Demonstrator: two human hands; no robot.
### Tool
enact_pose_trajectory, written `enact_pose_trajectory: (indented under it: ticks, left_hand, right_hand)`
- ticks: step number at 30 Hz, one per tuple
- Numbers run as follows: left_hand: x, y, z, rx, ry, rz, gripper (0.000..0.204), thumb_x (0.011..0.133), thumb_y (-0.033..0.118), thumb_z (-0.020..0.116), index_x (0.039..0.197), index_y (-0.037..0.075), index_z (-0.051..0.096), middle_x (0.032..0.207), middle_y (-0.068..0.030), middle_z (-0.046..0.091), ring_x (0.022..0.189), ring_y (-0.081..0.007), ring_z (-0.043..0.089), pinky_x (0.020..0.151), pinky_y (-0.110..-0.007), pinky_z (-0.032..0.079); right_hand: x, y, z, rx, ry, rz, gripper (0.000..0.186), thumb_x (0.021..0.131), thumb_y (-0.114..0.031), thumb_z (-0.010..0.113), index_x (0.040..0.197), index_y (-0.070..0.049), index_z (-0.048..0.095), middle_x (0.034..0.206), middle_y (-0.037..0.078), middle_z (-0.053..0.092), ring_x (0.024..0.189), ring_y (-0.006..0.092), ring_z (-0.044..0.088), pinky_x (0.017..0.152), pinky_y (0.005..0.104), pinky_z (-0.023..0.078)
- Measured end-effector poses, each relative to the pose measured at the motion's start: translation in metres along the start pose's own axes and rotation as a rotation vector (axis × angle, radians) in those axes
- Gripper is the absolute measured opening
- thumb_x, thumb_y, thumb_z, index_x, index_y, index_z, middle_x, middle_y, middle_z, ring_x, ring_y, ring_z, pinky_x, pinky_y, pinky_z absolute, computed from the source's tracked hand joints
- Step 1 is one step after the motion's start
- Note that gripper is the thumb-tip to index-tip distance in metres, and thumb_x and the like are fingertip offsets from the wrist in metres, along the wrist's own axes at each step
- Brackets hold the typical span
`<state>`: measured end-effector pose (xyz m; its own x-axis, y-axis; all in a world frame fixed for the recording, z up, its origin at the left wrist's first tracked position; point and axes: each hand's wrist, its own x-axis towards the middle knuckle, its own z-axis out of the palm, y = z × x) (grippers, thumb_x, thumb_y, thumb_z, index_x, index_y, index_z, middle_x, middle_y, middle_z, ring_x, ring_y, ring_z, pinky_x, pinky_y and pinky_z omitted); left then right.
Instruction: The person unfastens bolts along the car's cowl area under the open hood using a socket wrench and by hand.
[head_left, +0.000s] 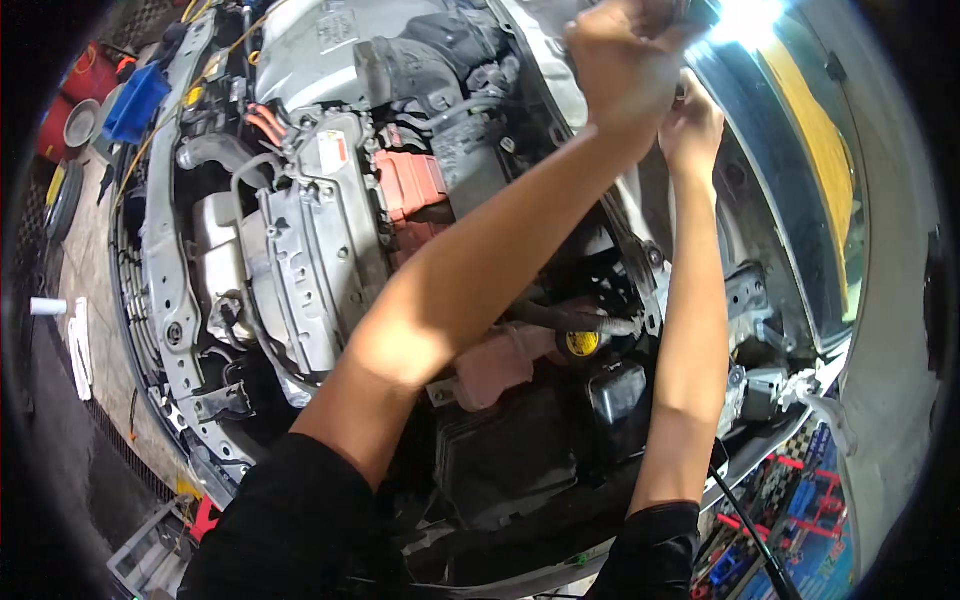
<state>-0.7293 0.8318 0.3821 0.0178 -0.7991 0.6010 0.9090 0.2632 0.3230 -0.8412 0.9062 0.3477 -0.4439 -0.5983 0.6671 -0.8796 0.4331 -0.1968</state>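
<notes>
Both my arms reach across an open engine bay toward the base of the windshield (815, 190). At the top edge, my left hand (625, 65) is slightly blurred, its fingers curled around something dark that the frame edge partly cuts off. Just below and right of it is my right hand (692, 130), fingers bent closed beside the cowl; what they hold is hidden. A bright light (748, 18) glares right of the hands. Under my left forearm lie the engine parts, among them an orange-red cover (410, 182) and a silver inverter housing (325, 255).
A yellow-capped reservoir (581, 343) and a black box (505, 455) sit between my arms. A dark prop rod (750, 530) rises at lower right, near a raised panel (900, 300). Blue and red containers (138, 103) stand on the floor at far left.
</notes>
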Motion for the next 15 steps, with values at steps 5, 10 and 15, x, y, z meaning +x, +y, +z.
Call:
enact_pose_trajectory:
  ticks: [5,10,15]
  left_hand:
    - [0.0,0.007,0.0,0.256,-0.009,-0.044,0.012,0.079,0.0,0.072,0.083,-0.007,0.064,0.068,-0.0115,0.067,0.06,-0.0117,0.06,0.057,-0.025,0.047]
    - [0.006,0.018,-0.01,0.405,-0.245,-0.003,0.01,0.085,0.003,0.065,0.084,-0.007,0.063,0.063,-0.0139,0.062,0.053,-0.0161,0.056,0.052,-0.029,0.044]
    - [0.009,0.019,-0.019,0.459,-0.279,0.121,0.008,0.086,0.003,0.063,0.09,-0.005,0.064,0.071,-0.0201,0.064,0.063,-0.032,0.065,0.057,-0.036,0.048]
  right_hand:
    - [0.01,0.0,-0.019,0.261,-0.293,0.05,0.021,0.087,-0.013,0.068,0.106,-0.007,0.066,0.082,0.014,0.07,0.074,0.0271,0.067,0.067,0.0367,0.049]
    - [0.013,-0.01,-0.034,-0.067,-0.229,-0.247,0.021,0.084,0.0,0.062,0.104,-0.005,0.066,0.096,0.017,0.069,0.089,0.0341,0.067,0.075,0.043,0.052]
    - [0.008,-0.009,-0.018,-0.005,-0.073,-0.296,0.015,0.078,-0.011,0.064,0.083,0.003,0.061,0.079,0.026,0.062,0.079,0.0446,0.061,0.07,0.0483,0.049]
